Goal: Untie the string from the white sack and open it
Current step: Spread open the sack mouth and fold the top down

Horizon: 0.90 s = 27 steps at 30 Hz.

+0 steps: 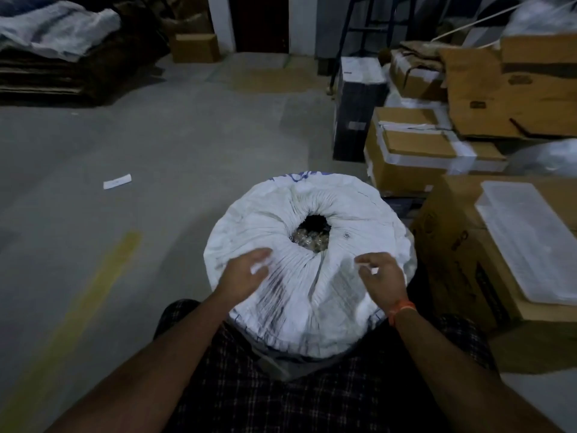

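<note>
Between both loosely spread, empty hands, left (246, 270) and right (379, 273), the white sack (309, 276) gapes; pleated mouth.

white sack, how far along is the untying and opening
Done, apparently: no string shows around the gathered neck of the white woven plastic sack, and a small hole exposes pale contents. In hand: the left hand and right hand rest on the pleats, neither grip visibly closed on anything. Left: spreading the mouth wide.

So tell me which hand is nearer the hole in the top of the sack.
Left, narrowly. The left hand lies on the pleats below-left of the hole; the right hand sits slightly farther off, below-right.
</note>
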Each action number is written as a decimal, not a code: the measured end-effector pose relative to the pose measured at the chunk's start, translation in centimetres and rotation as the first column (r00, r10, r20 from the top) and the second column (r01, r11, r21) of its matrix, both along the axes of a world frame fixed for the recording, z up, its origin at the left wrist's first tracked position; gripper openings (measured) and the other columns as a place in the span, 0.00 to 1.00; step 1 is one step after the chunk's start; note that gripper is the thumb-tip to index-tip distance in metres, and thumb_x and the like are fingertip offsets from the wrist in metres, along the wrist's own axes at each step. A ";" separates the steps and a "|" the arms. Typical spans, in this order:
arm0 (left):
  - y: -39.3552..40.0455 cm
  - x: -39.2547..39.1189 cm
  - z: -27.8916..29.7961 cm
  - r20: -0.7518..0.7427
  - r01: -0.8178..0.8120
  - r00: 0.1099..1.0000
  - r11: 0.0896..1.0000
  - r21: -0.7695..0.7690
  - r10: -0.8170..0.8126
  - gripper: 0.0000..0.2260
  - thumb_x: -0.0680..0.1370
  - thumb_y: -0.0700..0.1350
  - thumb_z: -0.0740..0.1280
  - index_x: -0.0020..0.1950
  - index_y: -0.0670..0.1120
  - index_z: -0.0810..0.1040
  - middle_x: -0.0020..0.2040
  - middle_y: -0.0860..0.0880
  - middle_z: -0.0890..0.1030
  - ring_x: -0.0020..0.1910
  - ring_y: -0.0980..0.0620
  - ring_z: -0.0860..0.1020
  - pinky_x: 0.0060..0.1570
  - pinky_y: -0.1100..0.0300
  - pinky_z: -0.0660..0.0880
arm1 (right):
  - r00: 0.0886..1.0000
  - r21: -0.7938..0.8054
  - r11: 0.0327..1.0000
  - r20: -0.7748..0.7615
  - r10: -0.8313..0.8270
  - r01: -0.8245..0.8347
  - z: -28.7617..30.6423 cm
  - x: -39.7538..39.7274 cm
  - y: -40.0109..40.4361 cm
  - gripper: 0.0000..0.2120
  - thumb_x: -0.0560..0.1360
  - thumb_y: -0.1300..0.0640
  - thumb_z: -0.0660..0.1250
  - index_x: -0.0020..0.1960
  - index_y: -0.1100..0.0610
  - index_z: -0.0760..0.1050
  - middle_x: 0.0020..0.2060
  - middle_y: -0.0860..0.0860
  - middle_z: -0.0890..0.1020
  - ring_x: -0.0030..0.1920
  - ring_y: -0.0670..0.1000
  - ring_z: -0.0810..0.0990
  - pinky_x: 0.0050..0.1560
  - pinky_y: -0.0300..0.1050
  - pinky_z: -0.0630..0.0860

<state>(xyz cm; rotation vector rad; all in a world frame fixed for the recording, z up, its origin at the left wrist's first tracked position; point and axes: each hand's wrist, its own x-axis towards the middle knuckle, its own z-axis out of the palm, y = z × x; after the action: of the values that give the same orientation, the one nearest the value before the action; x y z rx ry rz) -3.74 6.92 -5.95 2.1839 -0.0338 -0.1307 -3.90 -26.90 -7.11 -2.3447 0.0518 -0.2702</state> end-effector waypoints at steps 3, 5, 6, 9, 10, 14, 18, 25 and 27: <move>0.8 2.2 -1.8 0.105 -0.517 0.854 0.854 0.061 0.510 0.11 0.77 0.41 0.72 0.58 0.50 0.85 0.68 0.43 0.80 0.63 0.44 0.80 0.65 0.56 0.75 | 0.990 -0.004 0.990 -0.019 -0.138 0.138 -1.0 1.5 -2.7 0.08 0.68 0.60 0.74 0.43 0.49 0.84 0.47 0.54 0.82 0.48 0.57 0.82 0.51 0.55 0.82; 2.0 3.2 -3.5 -0.097 -0.606 0.792 0.796 0.006 0.603 0.09 0.75 0.47 0.74 0.55 0.55 0.85 0.69 0.43 0.78 0.60 0.42 0.80 0.61 0.53 0.79 | 0.966 0.066 0.970 -0.123 -0.227 0.236 -1.9 2.0 -3.4 0.06 0.68 0.54 0.76 0.42 0.43 0.84 0.56 0.59 0.77 0.47 0.55 0.81 0.54 0.53 0.82; 2.5 3.6 -4.5 -0.212 -0.615 0.779 0.785 -0.074 0.590 0.08 0.74 0.48 0.76 0.52 0.58 0.85 0.69 0.43 0.77 0.56 0.44 0.81 0.57 0.54 0.80 | 0.958 0.081 0.967 -0.183 -0.222 0.240 -2.5 2.2 -3.6 0.06 0.67 0.51 0.77 0.43 0.42 0.84 0.59 0.60 0.75 0.49 0.55 0.80 0.56 0.52 0.81; 3.1 3.7 -5.0 -0.287 -0.611 0.790 0.736 -0.291 0.542 0.10 0.73 0.44 0.78 0.51 0.58 0.86 0.69 0.43 0.76 0.43 0.49 0.79 0.38 0.65 0.77 | 0.960 0.206 0.958 -0.235 -0.149 0.199 -3.0 2.4 -3.6 0.10 0.65 0.44 0.77 0.46 0.41 0.85 0.57 0.59 0.79 0.52 0.61 0.82 0.53 0.52 0.82; 3.0 3.5 -4.5 -0.299 -0.589 0.806 0.744 -0.315 0.511 0.11 0.75 0.43 0.77 0.56 0.54 0.86 0.65 0.43 0.79 0.39 0.50 0.78 0.33 0.66 0.76 | 0.965 0.280 0.943 -0.235 -0.113 0.179 -2.5 2.2 -3.6 0.10 0.67 0.48 0.77 0.49 0.44 0.85 0.56 0.59 0.81 0.53 0.61 0.83 0.54 0.53 0.82; 3.8 2.6 -3.4 -0.316 -0.413 0.903 0.793 -0.447 0.292 0.15 0.79 0.39 0.72 0.66 0.45 0.81 0.55 0.40 0.85 0.35 0.52 0.85 0.33 0.60 0.81 | 0.954 0.413 0.907 -0.294 0.051 0.079 -0.6 2.2 -3.5 0.15 0.74 0.62 0.74 0.60 0.56 0.83 0.60 0.53 0.82 0.62 0.52 0.80 0.63 0.50 0.77; 5.7 1.9 -4.3 -0.132 -0.490 0.871 0.855 -0.168 0.473 0.18 0.72 0.38 0.74 0.60 0.50 0.87 0.56 0.42 0.87 0.57 0.39 0.85 0.60 0.48 0.80 | 0.935 0.149 0.978 -0.343 -0.089 0.148 -0.7 2.2 -6.1 0.14 0.74 0.68 0.71 0.59 0.61 0.83 0.60 0.57 0.82 0.60 0.54 0.78 0.58 0.35 0.69; 5.9 1.0 -5.1 0.023 -0.508 0.858 0.839 0.194 0.514 0.13 0.74 0.41 0.69 0.56 0.42 0.88 0.55 0.35 0.84 0.59 0.36 0.81 0.61 0.53 0.76 | 0.822 -0.051 0.943 -0.477 -0.311 0.328 -1.8 1.8 -8.8 0.12 0.73 0.67 0.70 0.53 0.57 0.85 0.59 0.60 0.82 0.56 0.60 0.81 0.55 0.39 0.73; 6.2 1.8 -6.0 -0.036 -0.496 0.857 0.841 0.214 0.514 0.16 0.71 0.49 0.68 0.53 0.46 0.89 0.54 0.37 0.85 0.56 0.38 0.82 0.59 0.51 0.79 | 0.830 -0.080 0.946 -0.461 -0.314 0.314 -1.7 2.0 -8.5 0.12 0.72 0.65 0.70 0.52 0.55 0.85 0.59 0.60 0.81 0.57 0.60 0.80 0.56 0.40 0.73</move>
<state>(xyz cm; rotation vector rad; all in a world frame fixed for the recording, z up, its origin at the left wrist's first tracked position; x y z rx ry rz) -1.95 13.15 -11.96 2.3039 0.6350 0.0713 -1.86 -35.37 -8.78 -2.3432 0.6810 0.1494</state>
